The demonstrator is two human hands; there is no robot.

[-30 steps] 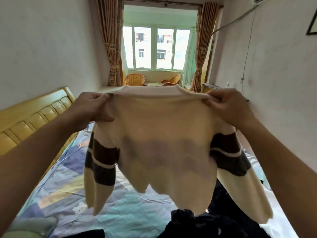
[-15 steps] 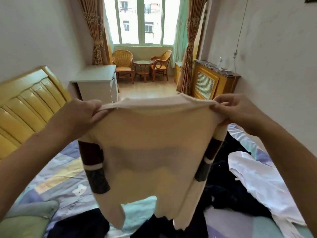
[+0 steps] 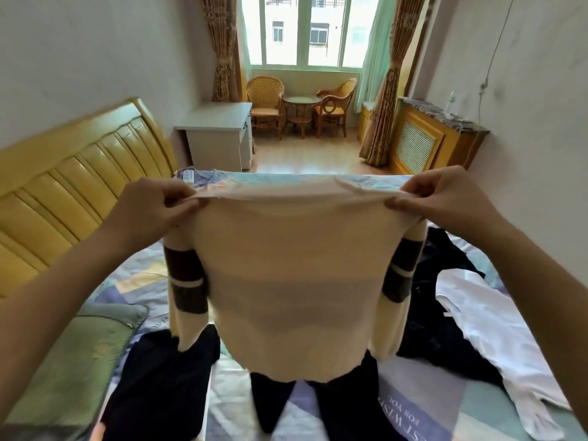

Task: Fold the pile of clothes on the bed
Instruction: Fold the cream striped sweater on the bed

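Note:
A cream sweater (image 3: pixel 296 281) with dark bands on both sleeves hangs spread out in the air over the bed (image 3: pixel 410 405). My left hand (image 3: pixel 152 206) pinches its left shoulder and my right hand (image 3: pixel 445 198) pinches its right shoulder, stretching the top edge taut. The sleeves dangle at the sides. Below the hem lie dark garments (image 3: pixel 159 377) on the patterned sheet. More dark clothes (image 3: pixel 442 316) and a white garment (image 3: pixel 496 338) lie to the right.
A green pillow (image 3: pixel 70 361) sits at the lower left beside the yellow wooden headboard (image 3: pixel 63 186). Beyond the bed stand a white desk (image 3: pixel 216 135), wicker chairs with a small table (image 3: pixel 299 113), and a radiator cover (image 3: pixel 423 141) by the right wall.
The view has tilted down and both hands have lowered the sweater toward the bed. The sleeves now hang straighter and the hem nears the dark clothes.

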